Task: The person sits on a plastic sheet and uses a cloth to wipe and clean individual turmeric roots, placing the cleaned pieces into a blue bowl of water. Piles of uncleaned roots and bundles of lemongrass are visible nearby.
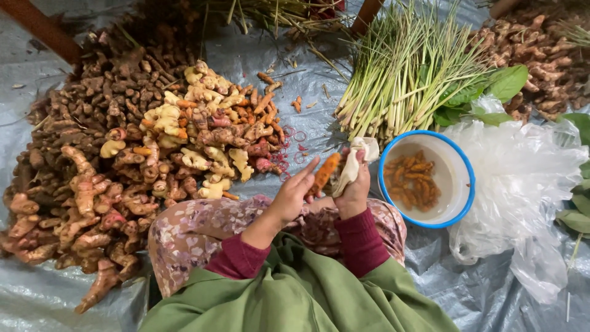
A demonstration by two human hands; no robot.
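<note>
The orange turmeric root (324,174) lies above the person's lap, its long axis slanting up to the right, between both hands. The left hand (294,195) pinches its lower end, other fingers spread. The right hand (356,189) is closed around a pale cloth (358,161) just beside it. A blue-rimmed bowl (462,161) of roots sits right, on the grey tarp (37,289).

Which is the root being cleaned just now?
Start at the blue-rimmed bowl of water. Just left of it, the left hand holds a turmeric root beside the right hand with its cloth. It is bright orange and peeled, unlike the brown heaps.
</note>
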